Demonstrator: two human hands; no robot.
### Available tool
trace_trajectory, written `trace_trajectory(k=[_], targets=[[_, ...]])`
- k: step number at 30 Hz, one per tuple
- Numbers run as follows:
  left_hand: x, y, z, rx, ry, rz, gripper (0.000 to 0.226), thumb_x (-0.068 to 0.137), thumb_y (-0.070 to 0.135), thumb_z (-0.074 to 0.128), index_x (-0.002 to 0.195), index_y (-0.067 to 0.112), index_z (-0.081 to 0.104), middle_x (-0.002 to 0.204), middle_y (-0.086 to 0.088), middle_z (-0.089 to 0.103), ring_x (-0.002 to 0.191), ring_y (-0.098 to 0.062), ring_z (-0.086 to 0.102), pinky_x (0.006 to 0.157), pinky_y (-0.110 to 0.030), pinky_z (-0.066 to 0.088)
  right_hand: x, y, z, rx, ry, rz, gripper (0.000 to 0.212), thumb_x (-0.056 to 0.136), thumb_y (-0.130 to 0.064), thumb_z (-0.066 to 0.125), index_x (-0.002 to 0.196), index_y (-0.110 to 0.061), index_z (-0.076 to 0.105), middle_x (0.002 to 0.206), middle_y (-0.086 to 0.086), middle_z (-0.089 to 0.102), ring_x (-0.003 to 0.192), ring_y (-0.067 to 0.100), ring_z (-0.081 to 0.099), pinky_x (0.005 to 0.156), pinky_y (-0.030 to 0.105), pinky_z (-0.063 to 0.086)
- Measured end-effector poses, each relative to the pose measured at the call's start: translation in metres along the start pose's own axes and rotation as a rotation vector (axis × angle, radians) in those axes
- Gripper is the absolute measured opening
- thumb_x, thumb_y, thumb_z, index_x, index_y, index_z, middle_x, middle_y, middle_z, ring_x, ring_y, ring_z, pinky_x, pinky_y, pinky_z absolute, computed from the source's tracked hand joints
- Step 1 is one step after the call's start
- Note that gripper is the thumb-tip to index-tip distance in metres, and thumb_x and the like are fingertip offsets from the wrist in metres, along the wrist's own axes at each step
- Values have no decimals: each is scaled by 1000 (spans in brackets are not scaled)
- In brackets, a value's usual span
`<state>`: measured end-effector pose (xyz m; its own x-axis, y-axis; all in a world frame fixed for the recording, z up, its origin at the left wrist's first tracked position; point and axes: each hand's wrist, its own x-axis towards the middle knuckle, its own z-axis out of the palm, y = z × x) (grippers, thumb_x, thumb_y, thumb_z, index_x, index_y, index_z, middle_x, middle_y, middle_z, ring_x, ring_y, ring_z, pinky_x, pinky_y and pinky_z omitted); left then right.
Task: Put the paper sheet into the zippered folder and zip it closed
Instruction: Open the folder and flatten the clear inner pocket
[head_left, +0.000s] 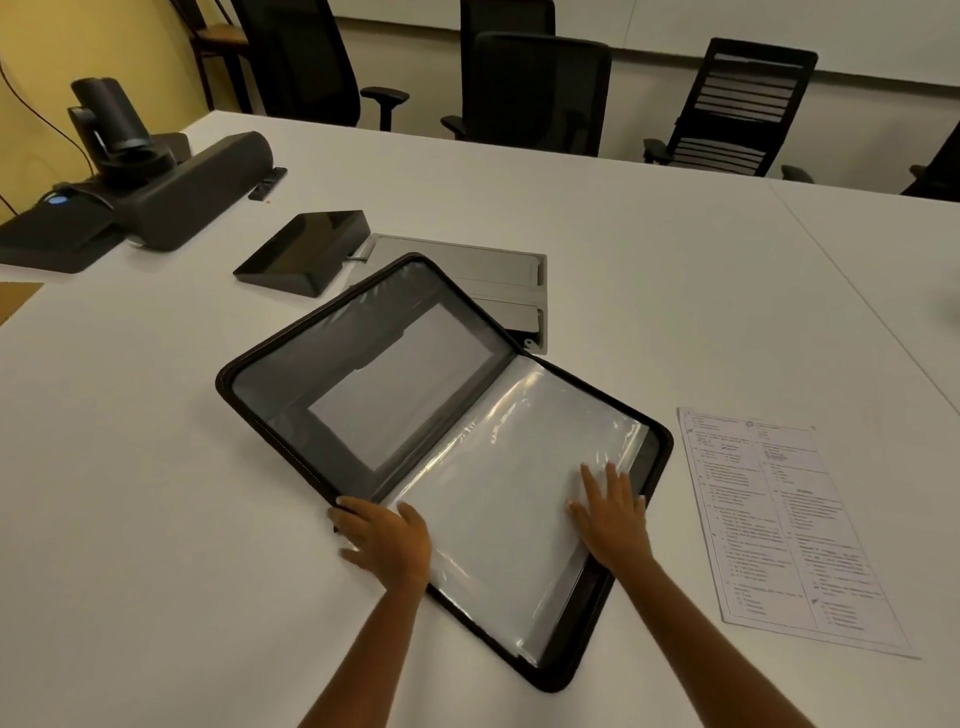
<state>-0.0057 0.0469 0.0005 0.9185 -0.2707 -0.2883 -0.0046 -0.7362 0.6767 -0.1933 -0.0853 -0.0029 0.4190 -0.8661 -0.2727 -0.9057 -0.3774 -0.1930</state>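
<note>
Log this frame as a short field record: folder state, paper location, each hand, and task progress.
folder: zippered folder lies open on the white table, clear sleeves showing
paper: paper sheet lies flat on the table, right of the folder, untouched
left hand: left hand at the folder's near edge by the spine
right hand: right hand flat on the clear sleeves
progress: sheet not yet inserted, zip open

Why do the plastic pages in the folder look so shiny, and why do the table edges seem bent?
Head view: overhead light glares off the clear plastic sleeves in the open zippered folder; the wide-angle lens bows the white table edges; the room is dim, so the print on the paper sheet is too soft to read.
</note>
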Motion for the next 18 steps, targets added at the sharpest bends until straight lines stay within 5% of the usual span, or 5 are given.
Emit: trace_trajectory(k=[10,18], targets=[[8,-1,6,77,-20,81,72,94,19,49,143,-12,6,153,-34,-1,143,-45,6,117,-49,15,-8,27,3,-83,2,29,65,95,-44,29,145,-16,-2,153,22,6,142,32,13,114,43,30],[40,-2,-2,131,-89,190,70,95,20,49,142,-14,9,153,-32,1,142,-44,12,117,-46,19,-39,12,22,-30,-13,112,67,94,-50,25,145,-19,-7,155,18,1,144,31,4,116,48,19]])
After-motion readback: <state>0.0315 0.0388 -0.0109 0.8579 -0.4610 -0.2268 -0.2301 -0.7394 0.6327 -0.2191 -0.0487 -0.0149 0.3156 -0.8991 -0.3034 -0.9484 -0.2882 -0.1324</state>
